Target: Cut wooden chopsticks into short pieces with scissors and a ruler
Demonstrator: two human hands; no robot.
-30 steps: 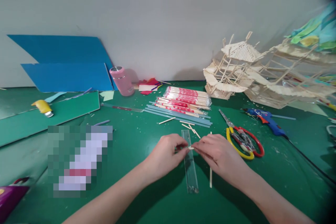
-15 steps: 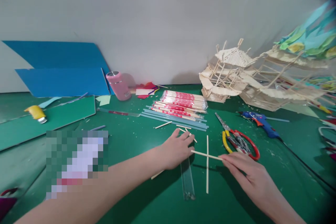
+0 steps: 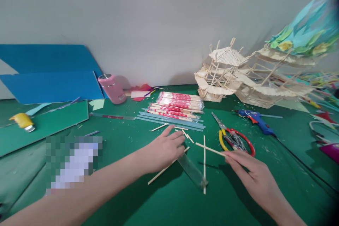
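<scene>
My right hand (image 3: 247,169) pinches one end of a thin wooden stick (image 3: 210,149), which points left across another wooden stick lying on the table. My left hand (image 3: 165,150) is closed on the upper end of a clear plastic sleeve (image 3: 192,170), its index finger stretched out. The thumb is hidden. The sleeve slants down to the right, its lower end against the upright-lying stick (image 3: 204,164). Beneath my left hand lies a diagonal stick (image 3: 157,176). Short cut pieces (image 3: 188,136) are scattered just beyond the fingers.
Scissors (image 3: 233,137) and a blue glue gun (image 3: 256,122) with its cord lie at right. Wrapped stick bundles (image 3: 180,101) and translucent glue sticks (image 3: 172,120) lie ahead. A wooden stick model (image 3: 225,74), pink cup (image 3: 113,90), blue boards (image 3: 53,84) and yellow cutter (image 3: 23,122) stand around.
My left hand has moved left, and the plastic sleeve has swung from nearly straight to slanting right. More of the diagonal stick shows. My right hand still holds its stick; the view has shifted slightly.
</scene>
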